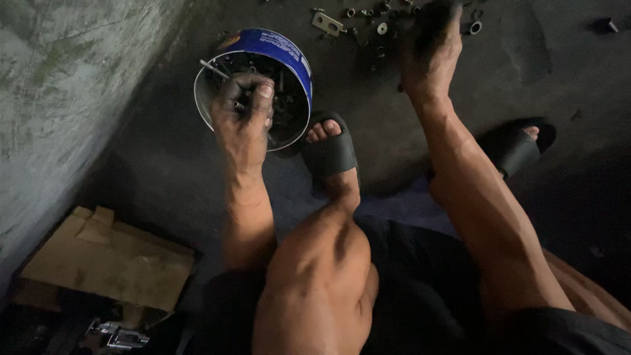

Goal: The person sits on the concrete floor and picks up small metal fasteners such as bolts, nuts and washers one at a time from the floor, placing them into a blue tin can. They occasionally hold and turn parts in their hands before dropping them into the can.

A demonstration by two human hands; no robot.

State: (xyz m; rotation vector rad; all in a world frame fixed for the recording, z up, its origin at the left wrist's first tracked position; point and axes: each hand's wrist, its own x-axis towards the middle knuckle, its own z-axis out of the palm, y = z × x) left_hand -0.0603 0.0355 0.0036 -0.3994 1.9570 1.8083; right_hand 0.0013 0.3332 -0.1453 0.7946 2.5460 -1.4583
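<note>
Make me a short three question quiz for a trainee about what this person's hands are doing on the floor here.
1. True or false: the left hand is over the blue tin, gripping thin metal pieces.
2. Where is the right hand? A) on the cardboard box B) on the loose nuts and washers on the floor C) on a sandal
3. Fill in: the box lies beside the ___.

Key: 1 true; 2 B; 3 wall

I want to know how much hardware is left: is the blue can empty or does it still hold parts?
Not empty. The blue can shows dark metal bits inside, around the left hand. How deep they go cannot be told.
</note>
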